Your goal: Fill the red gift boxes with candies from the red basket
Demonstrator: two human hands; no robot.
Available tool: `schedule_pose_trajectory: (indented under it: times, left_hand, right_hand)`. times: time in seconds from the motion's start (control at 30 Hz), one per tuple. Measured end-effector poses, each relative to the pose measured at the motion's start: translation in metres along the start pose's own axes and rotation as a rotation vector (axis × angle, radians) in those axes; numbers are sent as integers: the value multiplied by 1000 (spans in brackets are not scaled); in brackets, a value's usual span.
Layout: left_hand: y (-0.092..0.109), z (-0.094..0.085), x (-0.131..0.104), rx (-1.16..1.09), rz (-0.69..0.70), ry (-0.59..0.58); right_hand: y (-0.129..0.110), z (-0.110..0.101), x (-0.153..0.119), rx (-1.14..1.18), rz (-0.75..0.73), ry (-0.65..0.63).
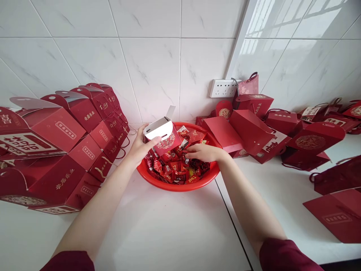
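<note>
Red box (pixel 170 143) tilted, flap (pixel 170 112) pointing up, left grip (pixel 141 145) clasping it, right grip (pixel 204 152) over candies (pixel 176 167), hold unclear

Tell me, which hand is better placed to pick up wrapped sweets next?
Probably the right hand: it reaches down among the wrapped sweets in the red basket, while the left hand is occupied holding a red box.

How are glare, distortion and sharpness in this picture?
All in the head view: bright, barred reflection on the upper-right wall tiles; stretching toward the edges, as with the red boxes at far left; candies in the red basket look fairly sharp.
</note>
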State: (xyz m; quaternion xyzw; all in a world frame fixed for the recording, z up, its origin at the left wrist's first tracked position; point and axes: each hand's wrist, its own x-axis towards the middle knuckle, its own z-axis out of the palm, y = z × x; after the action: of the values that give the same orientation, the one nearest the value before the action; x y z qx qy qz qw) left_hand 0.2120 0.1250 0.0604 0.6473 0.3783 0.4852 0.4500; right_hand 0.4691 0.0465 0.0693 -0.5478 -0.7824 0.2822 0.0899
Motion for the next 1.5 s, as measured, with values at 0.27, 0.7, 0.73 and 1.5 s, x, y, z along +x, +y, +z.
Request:
schedule_pose_trajectory:
  times: [0.27,0.7,0.73,1.5]
  left_hand:
    - [-2,0,0,-13,2,-3]
    - [2,0,-1,64,38,-54]
    - [3,0,-2,70,39,-64]
    - [17,-10,-13,409,290,-905]
  right_hand:
    - [13,6,12,976,-32,321]
    - [18,0,16,1255,-160,789]
    - [17,1,16,1245,-161,810]
    - [-29,-23,-53,866,-336,782]
